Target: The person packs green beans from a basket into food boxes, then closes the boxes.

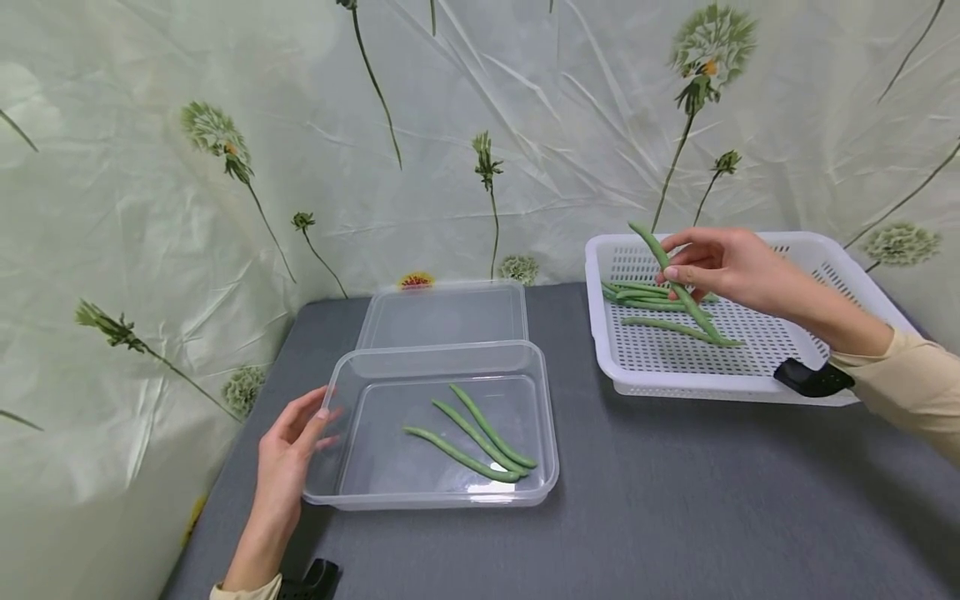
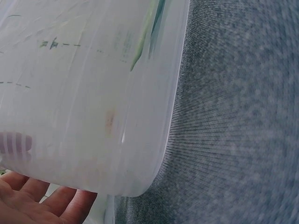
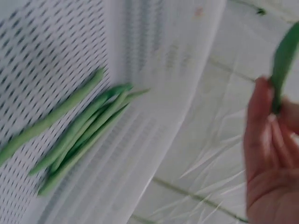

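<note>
Bean: a long green pod, pinched near mid-length between thumb and fingertips of the right hand. It is lifted above the tray, long axis on a diagonal, upper end toward the tray's far left corner, lower end down toward the tray floor. Right wrist view: the pod tip shows above the fingers; the frame is blurred, so no finer grip detail.

Right grip: clenched on the bean, holding nothing else.

Tray: white, perforated, on the counter. More beans lie loose on its floor under the held one, bunched toward the left wall; one lies apart, nearer the front.

Tub: clear plastic, well left of the tray and nearer the person. Three beans lie inside, roughly parallel, on a diagonal. A clear lid lies flat just behind the tub.

Left hand: on the tub's left wall, fingers nearly straight against the rim, steadying, not wrapped round it. Left wrist view: the palm sits just below the tub wall. Left grip released.

Key relation: tub lies left of the held bean, across bare counter; right hand carries, left hand is already at the tub.
</note>
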Tool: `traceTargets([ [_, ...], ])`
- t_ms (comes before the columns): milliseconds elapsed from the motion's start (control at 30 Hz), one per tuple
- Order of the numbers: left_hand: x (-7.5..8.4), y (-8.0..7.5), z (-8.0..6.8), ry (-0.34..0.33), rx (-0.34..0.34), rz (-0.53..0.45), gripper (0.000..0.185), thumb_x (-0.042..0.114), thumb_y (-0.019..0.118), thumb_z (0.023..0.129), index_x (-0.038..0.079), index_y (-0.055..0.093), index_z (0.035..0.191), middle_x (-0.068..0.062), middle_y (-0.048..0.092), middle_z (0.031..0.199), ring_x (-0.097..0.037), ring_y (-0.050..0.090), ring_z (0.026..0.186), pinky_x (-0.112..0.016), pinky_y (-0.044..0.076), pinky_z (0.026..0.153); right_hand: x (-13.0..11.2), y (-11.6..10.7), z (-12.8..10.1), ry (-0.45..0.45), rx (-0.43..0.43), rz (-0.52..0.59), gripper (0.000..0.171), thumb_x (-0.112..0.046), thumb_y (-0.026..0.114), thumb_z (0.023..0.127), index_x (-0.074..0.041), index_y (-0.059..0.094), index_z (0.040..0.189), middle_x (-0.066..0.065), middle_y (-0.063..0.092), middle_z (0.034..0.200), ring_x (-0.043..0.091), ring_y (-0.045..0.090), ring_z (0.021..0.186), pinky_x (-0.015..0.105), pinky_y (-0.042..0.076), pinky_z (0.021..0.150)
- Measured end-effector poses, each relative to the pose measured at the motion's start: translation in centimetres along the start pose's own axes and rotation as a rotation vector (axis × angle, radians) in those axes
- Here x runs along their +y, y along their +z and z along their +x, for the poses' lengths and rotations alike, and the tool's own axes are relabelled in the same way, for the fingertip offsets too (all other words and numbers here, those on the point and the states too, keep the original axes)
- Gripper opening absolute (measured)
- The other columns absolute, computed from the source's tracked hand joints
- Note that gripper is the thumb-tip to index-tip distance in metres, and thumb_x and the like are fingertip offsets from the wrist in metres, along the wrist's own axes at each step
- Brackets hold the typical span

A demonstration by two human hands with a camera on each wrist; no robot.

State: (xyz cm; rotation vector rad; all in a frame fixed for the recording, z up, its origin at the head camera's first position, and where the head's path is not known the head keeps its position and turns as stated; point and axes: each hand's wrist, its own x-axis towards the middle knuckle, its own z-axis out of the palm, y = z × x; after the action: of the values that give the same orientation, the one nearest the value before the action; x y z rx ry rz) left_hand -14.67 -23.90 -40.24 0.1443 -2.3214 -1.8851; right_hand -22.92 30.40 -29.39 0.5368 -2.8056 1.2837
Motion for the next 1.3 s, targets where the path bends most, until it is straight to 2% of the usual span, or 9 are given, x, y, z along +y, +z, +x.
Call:
traceTargets([
  [133,0.0,0.0,0.0,0.006,-0.001,-0.026,0.041,0.020,0.058,0.102,0.001,0.052,0.137,-0.003,0.061,0.131,-0.011,0.065,0.106,-0.026,0.054,0.078,-1.0,0.3,-0.5,0.012,0.056,0.050,0.033,-0.012,0.066,0.096,-0.004,0.058,0.127,0.005,0.074,0.097,0.022,0.069,0.071,0.034,0.057,0.061],
  [300,-0.1,0.1,0.0,0.007,0.001,-0.033,0.040,0.020,0.057,0.102,0.001,0.053,0.137,-0.002,0.062,0.131,-0.010,0.066,0.105,-0.026,0.054,0.077,-2.1,1.1,-1.1,0.028,0.084,0.172,0.034,-0.013,0.069,0.094,-0.004,0.059,0.125,0.002,0.074,0.096,0.021,0.071,0.077,0.034,0.057,0.063],
  [433,-0.1,0.0,0.0,0.008,-0.002,-0.038,0.040,0.020,0.057,0.102,0.000,0.053,0.136,-0.001,0.062,0.130,-0.010,0.066,0.105,-0.026,0.054,0.077,-2.9,2.1,-1.4,-0.006,0.097,0.232,0.034,-0.010,0.067,0.095,-0.001,0.058,0.126,0.004,0.074,0.098,0.021,0.072,0.078,0.034,0.057,0.063],
  [733,0.1,-0.1,0.0,0.004,0.002,-0.002,0.040,0.021,0.057,0.102,0.002,0.053,0.137,-0.005,0.061,0.133,-0.010,0.065,0.106,-0.027,0.054,0.077,-4.8,5.2,-1.3,-0.077,0.119,0.397,0.031,-0.009,0.064,0.097,-0.004,0.057,0.127,0.009,0.073,0.102,0.029,0.072,0.084,0.036,0.058,0.066],
  [933,0.0,-0.1,-0.3,-0.012,0.001,0.013,0.040,0.023,0.057,0.102,0.003,0.053,0.137,-0.005,0.060,0.133,-0.010,0.065,0.107,-0.027,0.054,0.077,-6.2,7.1,-0.9,-0.152,0.110,0.482,0.030,-0.004,0.064,0.095,-0.002,0.057,0.125,0.013,0.072,0.102,0.030,0.071,0.084,0.037,0.058,0.067],
  [1033,0.0,-0.1,-0.3,-0.005,0.000,0.008,0.041,0.024,0.057,0.102,0.003,0.053,0.137,-0.005,0.060,0.134,-0.011,0.065,0.107,-0.027,0.054,0.078,-6.8,8.0,-0.8,-0.177,0.131,0.532,0.030,-0.001,0.067,0.093,-0.002,0.059,0.122,0.013,0.072,0.099,0.031,0.072,0.081,0.038,0.058,0.065],
  [1300,0.0,-0.1,-0.2,0.000,0.001,0.010,0.040,0.023,0.057,0.102,0.003,0.053,0.137,-0.006,0.059,0.134,-0.011,0.065,0.107,-0.027,0.054,0.077,-7.8,11.0,-0.5,-0.211,0.193,0.550,0.032,0.002,0.072,0.088,0.000,0.061,0.118,0.015,0.072,0.094,0.032,0.071,0.074,0.041,0.057,0.061],
])
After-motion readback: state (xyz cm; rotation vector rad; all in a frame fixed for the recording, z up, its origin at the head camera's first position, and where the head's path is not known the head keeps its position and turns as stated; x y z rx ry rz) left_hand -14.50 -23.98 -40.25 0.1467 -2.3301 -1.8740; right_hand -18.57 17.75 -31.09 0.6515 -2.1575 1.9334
